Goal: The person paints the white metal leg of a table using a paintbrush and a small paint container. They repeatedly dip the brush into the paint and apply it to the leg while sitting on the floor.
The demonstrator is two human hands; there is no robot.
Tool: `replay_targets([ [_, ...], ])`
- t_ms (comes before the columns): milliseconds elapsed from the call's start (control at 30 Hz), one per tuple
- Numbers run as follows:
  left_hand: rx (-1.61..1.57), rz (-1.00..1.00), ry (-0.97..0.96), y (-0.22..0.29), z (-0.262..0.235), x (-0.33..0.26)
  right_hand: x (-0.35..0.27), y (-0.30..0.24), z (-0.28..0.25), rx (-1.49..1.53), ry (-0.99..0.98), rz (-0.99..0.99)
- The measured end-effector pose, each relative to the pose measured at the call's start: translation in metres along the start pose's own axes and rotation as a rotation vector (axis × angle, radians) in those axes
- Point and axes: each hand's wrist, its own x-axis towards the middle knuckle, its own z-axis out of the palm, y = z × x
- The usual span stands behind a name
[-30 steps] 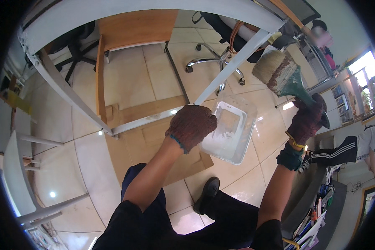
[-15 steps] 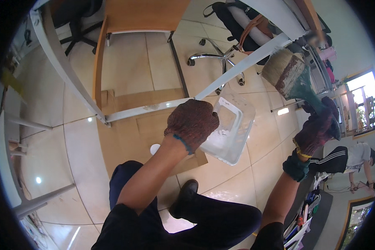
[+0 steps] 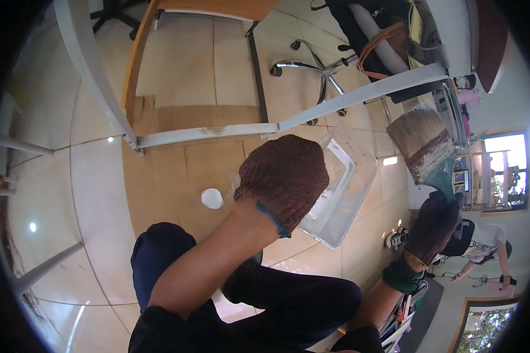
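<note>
Both my hands wear dark red knit gloves. My left hand is closed over the near left edge of a white plastic tray, which tilts above the floor; the fingers are hidden behind the glove's back. My right hand grips the green handle of a wide paintbrush, bristles pointing up and away, just right of the tray. My dark trouser legs fill the lower middle.
A white metal frame crosses above the tray, standing on flat cardboard laid over pale floor tiles. A small white round lid lies on the cardboard. An office chair base is behind. Another person sits far right.
The view has drawn closer and tipped down. The brush in my right hand has come lower and nearer the tray. My left hand stays on the tray.
</note>
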Motion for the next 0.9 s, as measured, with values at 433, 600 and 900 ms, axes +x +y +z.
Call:
replay_targets([
  [433, 0.087, -0.009, -0.055, -0.023, -0.018, 0.003, -0.022, -0.009, 0.016, 0.600, -0.243, 0.294],
  [600, 0.075, -0.142, -0.164, -0.018, -0.030, 0.008, -0.025, 0.004, 0.012, 0.869, -0.254, 0.304],
  [900, 0.145, -0.149, -0.074, -0.026, -0.063, -0.009, -0.039, 0.060, 0.035, 1.029, -0.037, 0.441],
])
